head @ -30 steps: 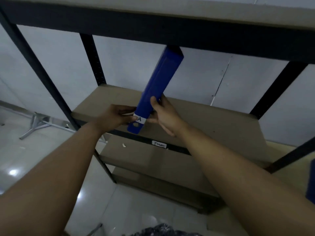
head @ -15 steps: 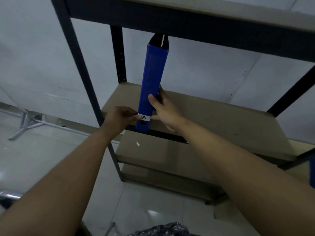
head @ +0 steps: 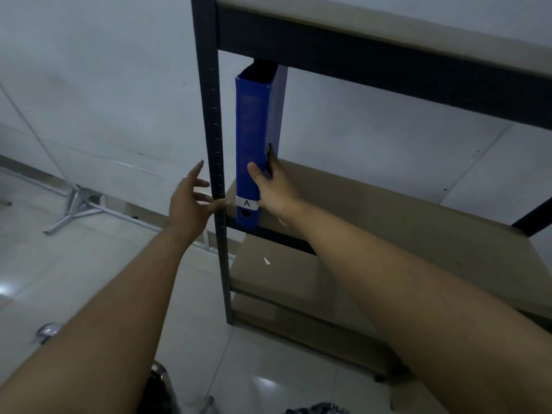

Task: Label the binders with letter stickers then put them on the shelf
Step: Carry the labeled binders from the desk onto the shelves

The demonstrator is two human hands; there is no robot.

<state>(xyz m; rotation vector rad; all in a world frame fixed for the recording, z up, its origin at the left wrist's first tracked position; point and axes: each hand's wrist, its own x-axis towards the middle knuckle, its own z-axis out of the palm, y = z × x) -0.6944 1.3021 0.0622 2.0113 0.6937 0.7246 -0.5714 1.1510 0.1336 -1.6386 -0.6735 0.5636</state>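
Only 1 view here, the head camera, looking down past both forearms at a dark metal shelving unit with tan board shelves [head: 388,210].

Centre of the frame: a tall blue lever-arch binder [head: 252,135] stands upright at the left end of the middle shelf board, just right of the unit's dark perforated front upright post [head: 213,130]. Its top nearly reaches the dark crossbeam of the shelf above. Near the bottom of the spine there's a white sticker with a black letter A [head: 247,203], and under that a round finger hole.

The right hand [head: 276,192] has hold of the binder low down, a bit above the sticker. The thumb lies across the front of the spine, and the other fingers [head: 271,158] wrap round the right-hand cover, so the binder sits pinched between thumb and fingers.

The left hand [head: 191,201] is left of the post, fingers spread and loose, grasping nothing. 1 fingertip looks like it reaches across the post at about sticker height, but I can't tell if it actually touches the post or the binder.

Lower down, a small white scrap of paper [head: 266,261] lies on the next tan shelf. Far left of the frame, a grey metal stand leg [head: 74,210] sits on the glossy pale tiled floor [head: 44,279].
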